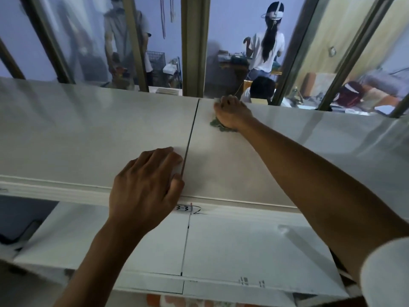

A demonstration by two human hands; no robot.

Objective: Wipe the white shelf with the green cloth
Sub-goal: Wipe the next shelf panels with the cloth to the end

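White shelf [88, 134] — glossy, seamed — fronts a seemingly glass-partitioned room.

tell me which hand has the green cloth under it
The right hand, stretched to the far edge of the white shelf, covers the green cloth. The left hand rests bare on the near edge.

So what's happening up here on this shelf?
A person is wiping the top of a white shelf. Their right hand is stretched to the far edge, pressing a crumpled green cloth against the surface, just right of the dark seam between two panels. Only a bit of the cloth shows under the hand. Their left hand rests on the near front edge, fingers bent over the surface, apparently bracing. It holds nothing.
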